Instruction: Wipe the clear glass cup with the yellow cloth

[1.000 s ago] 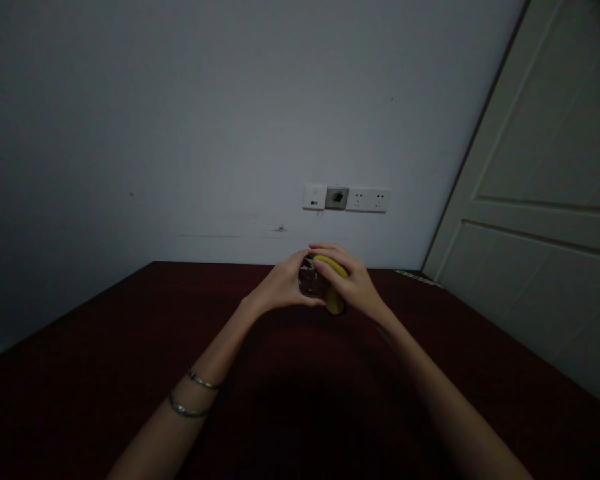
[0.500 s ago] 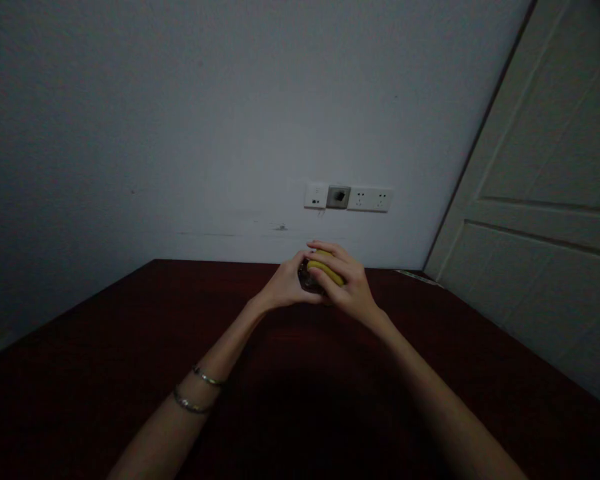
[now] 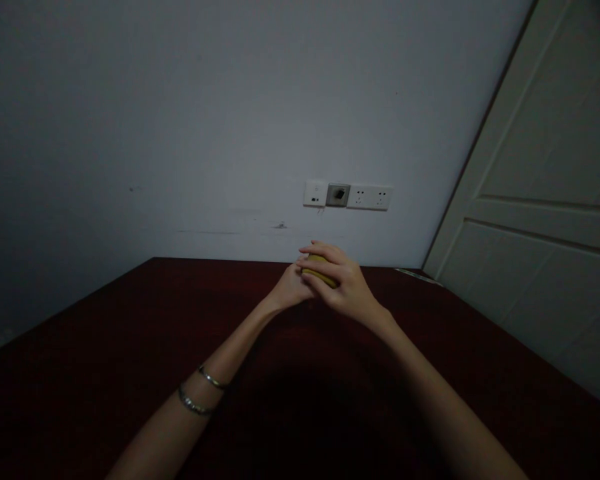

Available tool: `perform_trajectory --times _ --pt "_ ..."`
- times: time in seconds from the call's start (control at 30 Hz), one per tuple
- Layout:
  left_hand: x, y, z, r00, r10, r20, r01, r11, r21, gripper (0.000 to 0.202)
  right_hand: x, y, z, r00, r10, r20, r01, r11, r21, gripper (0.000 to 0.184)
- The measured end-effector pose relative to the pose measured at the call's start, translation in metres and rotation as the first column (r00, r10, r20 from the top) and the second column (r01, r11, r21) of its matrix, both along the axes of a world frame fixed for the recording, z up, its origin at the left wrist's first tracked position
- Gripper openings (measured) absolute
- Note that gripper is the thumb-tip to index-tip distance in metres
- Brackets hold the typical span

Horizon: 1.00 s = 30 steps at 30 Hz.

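Over the far part of the dark red table, my two hands are pressed together. My right hand [image 3: 347, 283] is closed over a yellow rounded piece [image 3: 320, 267], its fingers across the top and its thumb along the near side. Whether this is a lid or a sponge I cannot tell. My left hand [image 3: 291, 287] cups the underside from the left, its fingers mostly covered by the right hand. The dark, shiny container that showed in its palm half a second ago is hidden now. Two silvery bangles circle the left forearm.
A dark red tabletop [image 3: 220, 333] runs back to a pale wall [image 3: 205, 120]. Sockets and switch plates [image 3: 347, 195] sit on the wall just beyond my hands. At the right stands a panelled door [image 3: 540, 180]. A thin pale strip [image 3: 417, 276] lies near the table's back right corner.
Both hands have shifted slightly left. My right hand has turned further over the yellow piece, and the dark container beneath has gone out of sight between the hands.
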<state>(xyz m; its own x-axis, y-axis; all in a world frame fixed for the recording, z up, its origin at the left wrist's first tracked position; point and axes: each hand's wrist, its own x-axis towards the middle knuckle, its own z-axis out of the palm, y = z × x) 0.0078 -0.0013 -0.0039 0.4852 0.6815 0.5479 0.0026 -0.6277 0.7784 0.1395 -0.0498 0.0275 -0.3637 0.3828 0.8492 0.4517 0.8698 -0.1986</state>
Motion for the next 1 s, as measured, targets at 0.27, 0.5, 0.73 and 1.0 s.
perform_trajectory --times 0.27,0.5,0.73,1.0 --pt "-0.002 -0.009 -0.001 0.996 -0.037 0.086 0.053 0.980 -0.193 0.054 0.002 0.011 -0.001 0.953 0.069 -0.295 -0.110 0.986 -0.126 0.022" --pt "0.000 -0.002 -0.004 0.991 -0.033 0.130 0.062 0.974 -0.219 0.041 -0.005 0.005 -0.003 0.968 0.100 -0.230 -0.113 0.993 -0.044 0.023" --pt "-0.004 -0.002 -0.001 0.990 -0.064 0.123 0.087 0.977 -0.193 0.049 -0.005 0.002 -0.001 0.968 0.130 -0.215 -0.138 0.990 -0.023 0.023" --pt "0.001 -0.015 0.007 0.980 -0.047 0.194 0.093 0.967 -0.236 0.064 0.002 0.009 0.004 0.893 0.097 -0.440 -0.176 0.974 -0.143 0.020"
